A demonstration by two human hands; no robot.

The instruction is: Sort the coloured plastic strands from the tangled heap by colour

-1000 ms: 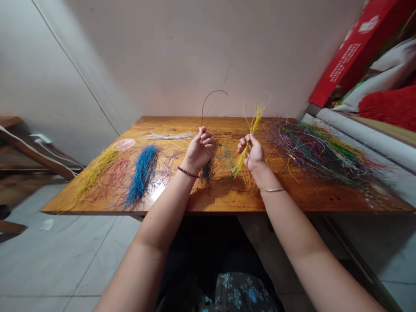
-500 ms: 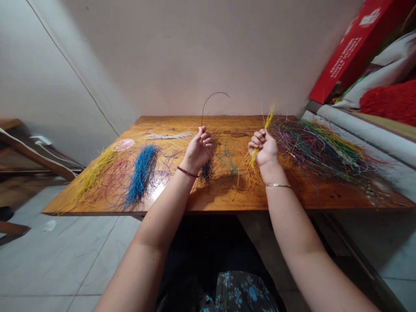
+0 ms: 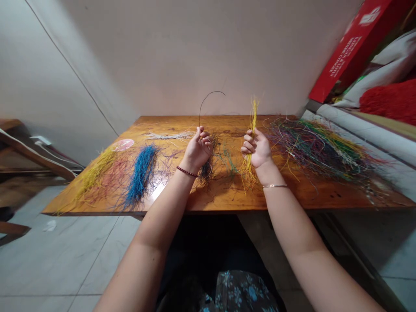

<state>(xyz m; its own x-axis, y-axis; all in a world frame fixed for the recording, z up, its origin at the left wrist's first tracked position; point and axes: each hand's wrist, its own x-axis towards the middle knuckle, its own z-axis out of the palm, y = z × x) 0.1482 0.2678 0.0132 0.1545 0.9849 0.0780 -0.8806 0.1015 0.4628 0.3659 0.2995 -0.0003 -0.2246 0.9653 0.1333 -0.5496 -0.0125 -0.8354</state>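
Observation:
My left hand [image 3: 199, 149] is pinched shut on a thin dark curved strand [image 3: 208, 96] that arcs up above the fingers. My right hand [image 3: 256, 148] grips a bunch of yellow fibres [image 3: 254, 112], which stands upright and hangs out below the fist. Both hands are raised a little above an orange-brown wooden table [image 3: 227, 199]. A small dark fibre tuft [image 3: 205, 171] lies under my left hand. Just right of my right hand sits a heap of mixed coloured fibres [image 3: 318, 149].
On the table's left lie a blue fibre pile [image 3: 142, 175], a yellow fibre pile [image 3: 95, 173], pale fibres [image 3: 169, 135] and a pink disc [image 3: 122, 144]. A red box [image 3: 354, 52], red fluffy material [image 3: 390, 102] and a white roll [image 3: 360, 134] stand right of the table.
My right hand has moved back left, and its yellow bunch now stands upright instead of leaning right. My left hand has barely moved.

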